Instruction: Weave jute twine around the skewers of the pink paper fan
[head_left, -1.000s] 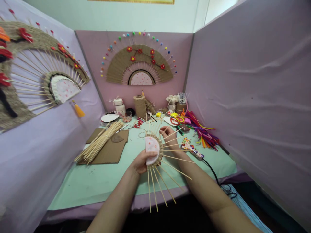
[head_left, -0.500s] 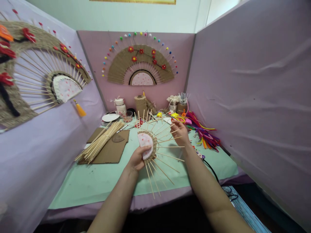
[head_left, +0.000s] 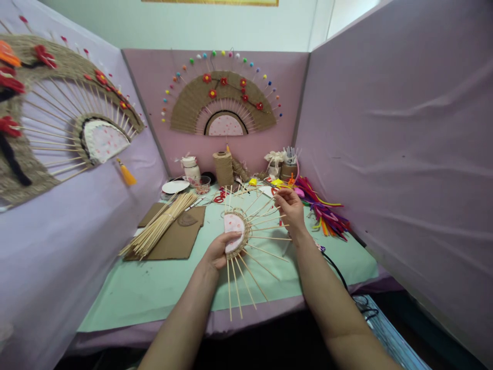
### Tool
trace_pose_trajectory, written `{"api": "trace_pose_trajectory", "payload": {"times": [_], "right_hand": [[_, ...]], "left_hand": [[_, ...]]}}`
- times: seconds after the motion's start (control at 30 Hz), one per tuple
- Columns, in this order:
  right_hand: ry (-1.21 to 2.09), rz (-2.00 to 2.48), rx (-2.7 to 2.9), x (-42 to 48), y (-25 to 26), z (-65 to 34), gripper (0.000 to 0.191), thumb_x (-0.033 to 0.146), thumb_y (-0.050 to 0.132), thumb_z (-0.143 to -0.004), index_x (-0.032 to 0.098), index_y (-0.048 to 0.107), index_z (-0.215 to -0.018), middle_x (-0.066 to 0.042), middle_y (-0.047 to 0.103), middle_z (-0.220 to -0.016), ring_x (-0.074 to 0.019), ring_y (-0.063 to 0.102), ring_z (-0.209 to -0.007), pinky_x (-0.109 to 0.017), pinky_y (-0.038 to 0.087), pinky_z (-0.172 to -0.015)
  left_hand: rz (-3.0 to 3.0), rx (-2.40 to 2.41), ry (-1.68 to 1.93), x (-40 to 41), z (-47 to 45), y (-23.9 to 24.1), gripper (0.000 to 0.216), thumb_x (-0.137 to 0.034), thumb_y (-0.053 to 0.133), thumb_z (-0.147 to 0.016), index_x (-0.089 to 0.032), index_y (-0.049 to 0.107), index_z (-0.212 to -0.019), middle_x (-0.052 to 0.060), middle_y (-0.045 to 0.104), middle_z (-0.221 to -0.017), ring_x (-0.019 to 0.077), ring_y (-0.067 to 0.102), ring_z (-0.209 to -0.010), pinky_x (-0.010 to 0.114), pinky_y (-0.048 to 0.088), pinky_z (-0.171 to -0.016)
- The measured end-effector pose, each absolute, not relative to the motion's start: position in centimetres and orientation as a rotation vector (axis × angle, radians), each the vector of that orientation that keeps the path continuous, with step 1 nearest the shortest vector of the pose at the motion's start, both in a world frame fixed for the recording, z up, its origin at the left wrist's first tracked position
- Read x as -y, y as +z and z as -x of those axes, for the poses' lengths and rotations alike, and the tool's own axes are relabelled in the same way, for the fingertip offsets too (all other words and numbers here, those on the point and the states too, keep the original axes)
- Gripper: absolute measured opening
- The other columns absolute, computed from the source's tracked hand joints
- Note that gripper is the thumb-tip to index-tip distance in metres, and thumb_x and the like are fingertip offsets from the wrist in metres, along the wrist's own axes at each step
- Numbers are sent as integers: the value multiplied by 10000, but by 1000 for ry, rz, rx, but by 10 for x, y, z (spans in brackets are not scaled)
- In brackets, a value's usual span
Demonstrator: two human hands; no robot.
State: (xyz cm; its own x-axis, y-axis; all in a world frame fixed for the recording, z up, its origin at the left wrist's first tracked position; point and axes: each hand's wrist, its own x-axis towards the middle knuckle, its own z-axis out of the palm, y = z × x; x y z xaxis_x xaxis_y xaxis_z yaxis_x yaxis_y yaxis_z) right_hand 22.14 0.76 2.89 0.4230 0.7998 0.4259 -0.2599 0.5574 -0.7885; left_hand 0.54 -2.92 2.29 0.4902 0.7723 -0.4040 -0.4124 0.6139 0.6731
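Observation:
My left hand (head_left: pixel 221 250) is closed on a small half-round fan base (head_left: pixel 233 226), thumb on its pink-patterned white face and fingers behind. Twine (head_left: pixel 247 228) runs round the curved edge of the base. Thin bamboo sticks (head_left: pixel 265 253) spread outward from that edge like rays, to the right, up and down. Beyond the tips of the upper right sticks, my right hand (head_left: pixel 290 208) is raised with thumb and fingers pinched together. A thin strand of twine appears to be in the pinch, though the fingertips partly hide it.
Bundled bamboo sticks (head_left: pixel 162 226) lie on cardboard (head_left: pixel 196 231) at left. Behind stand a twine spool (head_left: pixel 223 168), a white bottle (head_left: pixel 190 167) and red scissors (head_left: pixel 220 197). Pipe cleaners (head_left: pixel 327 210) and a black cord (head_left: pixel 335 267) are at right. Finished fans (head_left: pixel 227 85) hang on the partitions.
The fan base has turned slightly in my left hand and shifted a little right, its sticks swinging with it. My right hand has moved slightly right, still pinched.

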Motion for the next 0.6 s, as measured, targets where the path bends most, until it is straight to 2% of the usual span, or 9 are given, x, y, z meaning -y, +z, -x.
{"api": "trace_pose_trajectory", "payload": {"times": [0.23, 0.4, 0.6], "right_hand": [[770, 851, 915, -18, 19, -224, 234, 303, 707, -618, 213, 573, -788, 29, 569, -716, -91, 474, -570, -221, 353, -503], [825, 988, 1076, -18, 7, -192, 222, 295, 721, -574, 185, 577, -702, 11, 586, -675, -128, 522, -617, -265, 418, -586], [890, 961, 1138, -7, 3, -156, 173, 289, 667, -632, 195, 569, -738, 11, 574, -662, -133, 506, -604, -266, 415, -570]], "left_hand": [[-597, -668, 669, 30, -4, 19, 162, -66, 566, -707, -55, 613, -861, 82, 683, -660, 148, 622, -512, 242, 499, -465], [-706, -587, 571, 39, -9, 17, 255, -69, 609, -638, -56, 627, -891, 89, 687, -696, 147, 621, -541, 248, 508, -513], [-809, -532, 519, 47, -11, 16, 262, -94, 666, -584, -63, 644, -843, 105, 681, -714, 155, 612, -552, 277, 507, -536]]}}
